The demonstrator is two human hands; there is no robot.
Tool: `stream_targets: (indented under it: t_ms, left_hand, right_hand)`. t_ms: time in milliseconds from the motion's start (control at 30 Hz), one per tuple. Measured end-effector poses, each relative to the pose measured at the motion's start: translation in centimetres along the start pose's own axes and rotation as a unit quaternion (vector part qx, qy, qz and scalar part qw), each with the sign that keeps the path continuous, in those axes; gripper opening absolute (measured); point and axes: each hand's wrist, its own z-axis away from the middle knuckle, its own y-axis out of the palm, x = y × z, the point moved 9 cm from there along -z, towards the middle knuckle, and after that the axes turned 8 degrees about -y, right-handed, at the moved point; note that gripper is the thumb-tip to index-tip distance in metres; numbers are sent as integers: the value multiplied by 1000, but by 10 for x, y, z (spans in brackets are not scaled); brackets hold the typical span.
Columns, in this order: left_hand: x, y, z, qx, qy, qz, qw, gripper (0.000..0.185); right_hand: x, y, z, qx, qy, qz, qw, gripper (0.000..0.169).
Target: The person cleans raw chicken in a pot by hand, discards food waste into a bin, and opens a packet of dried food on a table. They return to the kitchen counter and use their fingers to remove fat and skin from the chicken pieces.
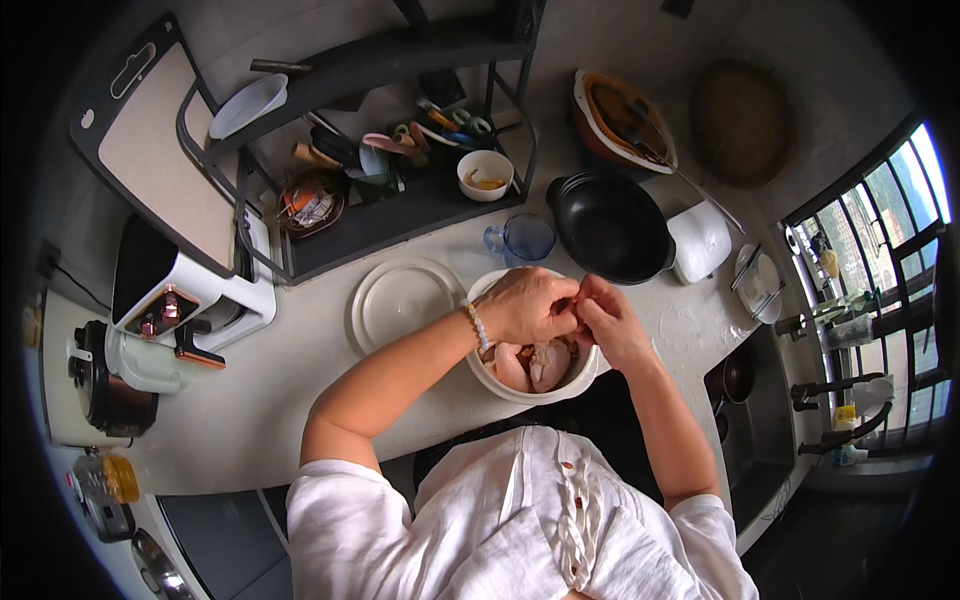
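Note:
My left hand (pixel 529 304), with a bead bracelet (pixel 477 326) at its wrist, is over a white pot (pixel 517 394). Its curled fingers meet those of my right hand (pixel 611 322) above the pot's right side. The fingertips of both hands are pinched together; whether a small thing lies between them is hidden. Below them, pieces of raw chicken (pixel 549 366) fill the pot, with small brown bits among them. Left of the pot, a round white lid (pixel 405 304) lies on the counter, partly behind my left forearm.
Behind the pot are a blue glass mug (pixel 529 238) and a black two-handled pan (pixel 615 225). A dark rack (pixel 390 225) holds utensils and a small white bowl (pixel 485 176). An air fryer (pixel 195 285) stands left; the sink (pixel 757 427) lies right.

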Motion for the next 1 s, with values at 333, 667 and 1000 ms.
stream_targets:
  t_ms: [333,667,1000]
  left_hand:
    - [-13,-1,18,-186,75,16,980,13]
    - [12,-3,34,-329,3,114,937,11]
    - [-5,-6,39,-326,14,151,933,15]
  right_hand:
    - [-10,3,8,-119,-46,-59,990,14]
    - [-22,12,10,-155,-34,-161,974,19]
    - [29,14,16,-68,-263,225,936,22]
